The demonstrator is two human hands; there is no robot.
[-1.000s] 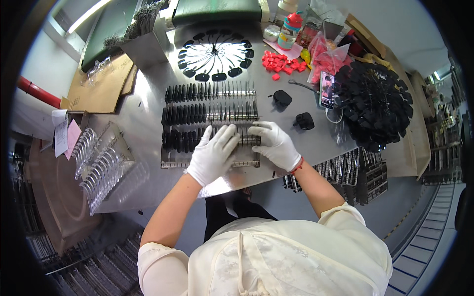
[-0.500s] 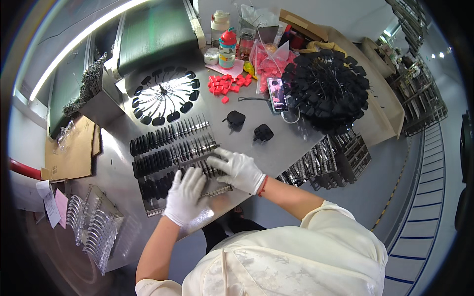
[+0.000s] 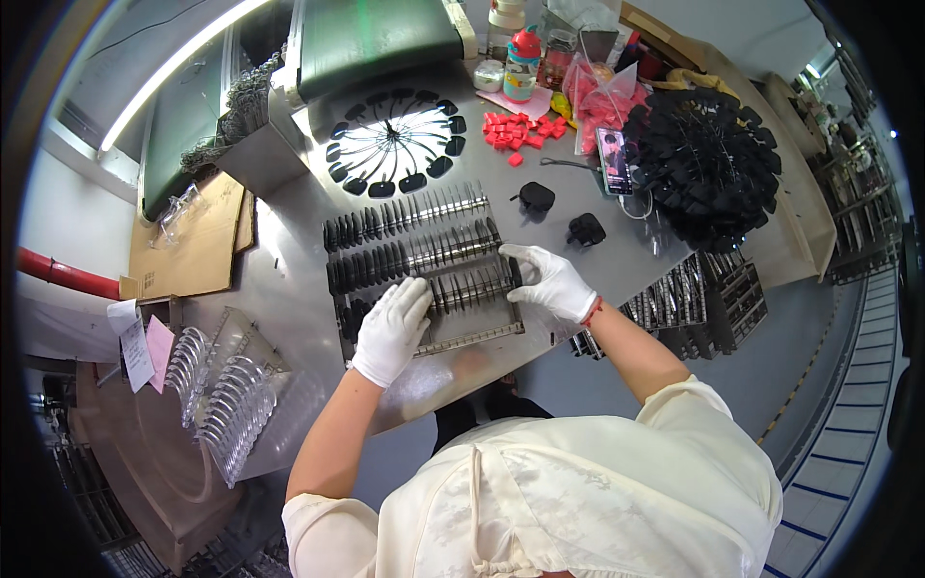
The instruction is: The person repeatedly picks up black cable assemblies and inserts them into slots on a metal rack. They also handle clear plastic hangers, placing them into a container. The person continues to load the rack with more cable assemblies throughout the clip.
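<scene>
A metal rack [image 3: 472, 338] lies on the steel table, with rows of thin black paddle-shaped pieces [image 3: 366, 267] standing on edge. My left hand [image 3: 392, 330], in a white glove, rests over the front row; its fingers stretch out across the pieces and hide some of them. At the rack's right end is my right hand [image 3: 554, 283], also gloved in white. Its thumb and forefinger are bent round the end of the frame, closed on it. Two black blocks, one squarish [image 3: 535, 197] and one smaller [image 3: 585, 229], sit just beyond the right hand.
Black flat-headed wired parts fan in a ring [image 3: 390, 135] behind the rack. Small red caps [image 3: 515, 133], a phone [image 3: 615, 162], a drinking bottle [image 3: 522, 65] and a big black bundle [image 3: 708, 164] lie farther right. Clear plastic coils [image 3: 236, 409] stand at left, near cardboard [image 3: 188, 236].
My right hand has moved off the front row to the rack's right end. My left hand stays over the front row, its spread fingers now closer together. The whole view has shifted.
</scene>
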